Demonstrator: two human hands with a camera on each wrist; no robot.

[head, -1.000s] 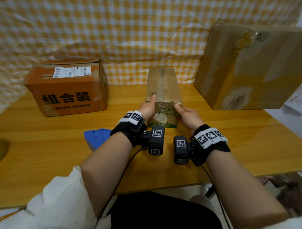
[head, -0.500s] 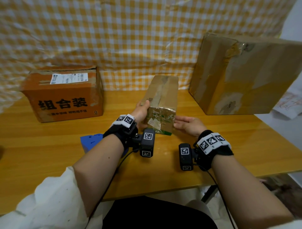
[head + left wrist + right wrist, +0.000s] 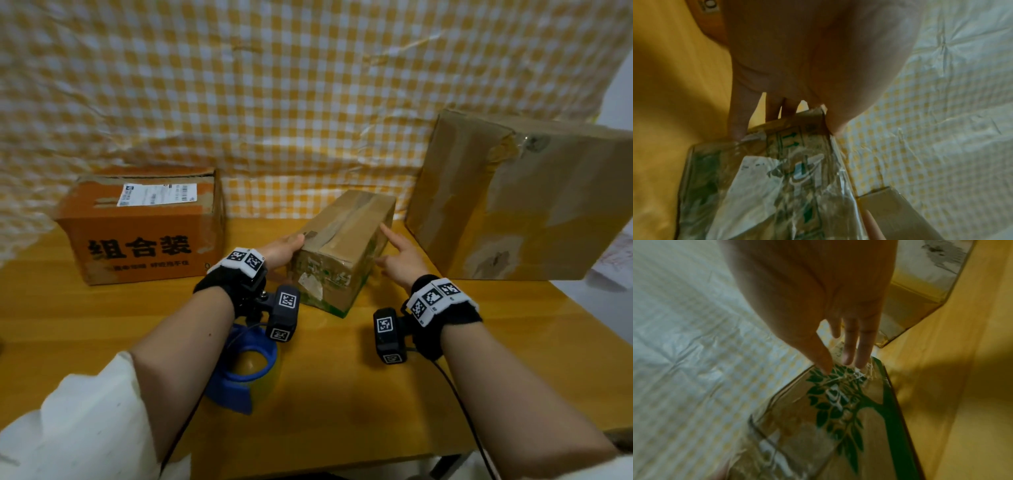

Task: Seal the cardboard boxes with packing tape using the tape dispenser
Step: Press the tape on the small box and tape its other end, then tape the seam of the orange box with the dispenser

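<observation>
A small brown cardboard box with clear tape along its top seam lies at an angle in the middle of the wooden table. My left hand grips its near left corner, thumb on top and fingers down the side, as the left wrist view shows on the box. My right hand touches the box's right side with straight fingers. The blue tape dispenser lies on the table under my left forearm, held by neither hand.
An orange printed box stands at the back left. A large brown box leans at the back right, close to the small box's far end. A yellow checked cloth hangs behind the table.
The small box has turned so that its far end points right. My right hand left the near end and went to the right side. My left hand stayed on the near left corner.
</observation>
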